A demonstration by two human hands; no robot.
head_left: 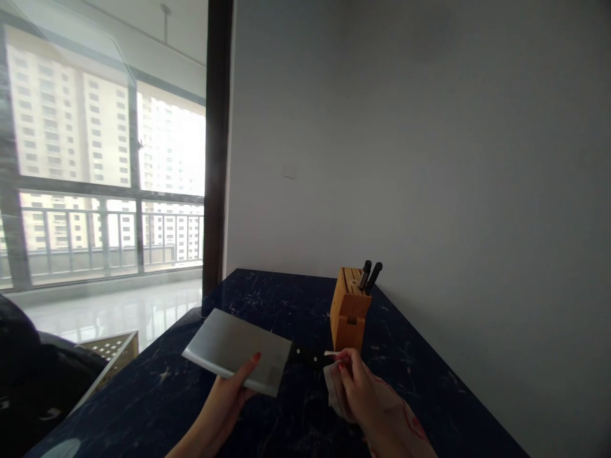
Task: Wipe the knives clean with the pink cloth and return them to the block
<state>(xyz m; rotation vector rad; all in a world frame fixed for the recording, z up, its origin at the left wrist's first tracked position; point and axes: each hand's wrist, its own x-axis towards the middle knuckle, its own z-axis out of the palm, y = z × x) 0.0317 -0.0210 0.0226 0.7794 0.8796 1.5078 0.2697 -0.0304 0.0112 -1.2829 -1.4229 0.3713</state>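
A wide cleaver (238,346) with a steel blade and a black riveted handle (308,356) is held over the dark blue table. My left hand (236,385) grips the blade by its near edge, thumb lying on the upper face. Pinched in my right hand (353,378) is a pale cloth (337,394) with red marks, which hangs below the fingers and along the forearm. This hand is at the butt end of the handle; whether the cloth touches the handle I cannot tell. Just beyond stands a wooden knife block (349,312) with two black-handled tools (370,277) in it.
The marbled blue table (277,296) runs back to a grey wall (405,159). On the left are a dark bag-like object (33,375) and a light perforated panel (109,348). Behind them are glass windows (71,127) and a balcony railing (119,235).
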